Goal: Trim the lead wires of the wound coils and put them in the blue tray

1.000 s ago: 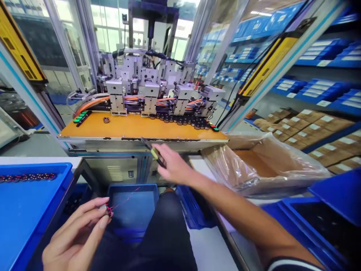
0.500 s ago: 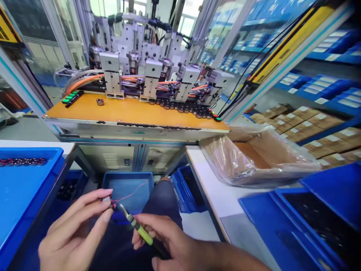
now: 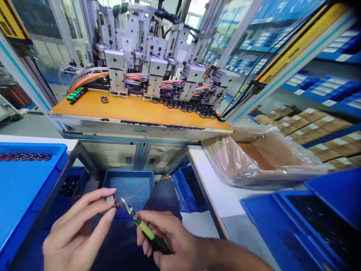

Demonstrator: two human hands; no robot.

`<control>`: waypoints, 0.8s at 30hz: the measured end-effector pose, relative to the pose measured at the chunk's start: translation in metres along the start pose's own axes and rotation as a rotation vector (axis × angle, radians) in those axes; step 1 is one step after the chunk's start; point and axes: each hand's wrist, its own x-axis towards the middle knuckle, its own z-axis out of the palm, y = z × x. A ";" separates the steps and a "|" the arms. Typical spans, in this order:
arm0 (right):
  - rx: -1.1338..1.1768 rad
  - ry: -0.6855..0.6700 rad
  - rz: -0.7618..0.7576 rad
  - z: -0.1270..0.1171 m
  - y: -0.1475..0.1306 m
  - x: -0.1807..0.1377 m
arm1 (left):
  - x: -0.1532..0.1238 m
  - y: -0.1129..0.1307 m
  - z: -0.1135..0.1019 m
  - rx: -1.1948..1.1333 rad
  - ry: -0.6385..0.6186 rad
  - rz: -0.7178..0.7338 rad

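Note:
Between the thumb and fingertips of my left hand [image 3: 80, 227] is a small wound motor stator [image 3: 111, 198], metallic with dark and red parts. A thin reddish wire [image 3: 138, 192] trails from it to the right. My right hand [image 3: 166, 235] is wrapped round a pair of cutting pliers [image 3: 145, 227] with green and black handles. The pliers' tip points up and left, close beside the stator and the start of the wire; whether the jaws touch the wire I cannot tell. Below both hands is a blue bin [image 3: 128, 175] on the floor.
Ahead stands a machine [image 3: 156, 67] above an orange worktop [image 3: 126, 111] with a row of dark round parts [image 3: 183, 107]. At left a blue tray [image 3: 25, 188] holds several stators [image 3: 25, 157]. To the right are a plastic-lined carton [image 3: 254, 162] and blue bins [image 3: 282, 218].
The view has shifted slightly. Both hands appear a little further right, still holding the stator and the pliers. The wire's loose end now hangs in a different curve.

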 end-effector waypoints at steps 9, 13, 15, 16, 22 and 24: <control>-0.003 0.006 0.043 0.001 0.005 -0.002 | 0.003 0.002 0.000 0.007 0.004 0.011; -0.045 -0.006 0.103 0.001 -0.002 -0.001 | 0.002 0.001 0.000 -0.008 -0.005 0.007; -0.086 0.018 0.159 0.003 -0.006 0.001 | 0.001 0.001 0.001 -0.005 -0.002 0.003; -0.097 0.036 0.189 0.004 -0.008 0.002 | 0.001 0.000 0.001 -0.005 -0.003 -0.002; -0.078 0.177 0.192 0.006 -0.012 0.006 | -0.001 -0.007 0.003 -0.056 -0.017 0.046; -0.056 0.188 0.173 0.002 -0.013 0.003 | -0.002 -0.010 0.003 -0.119 0.016 0.050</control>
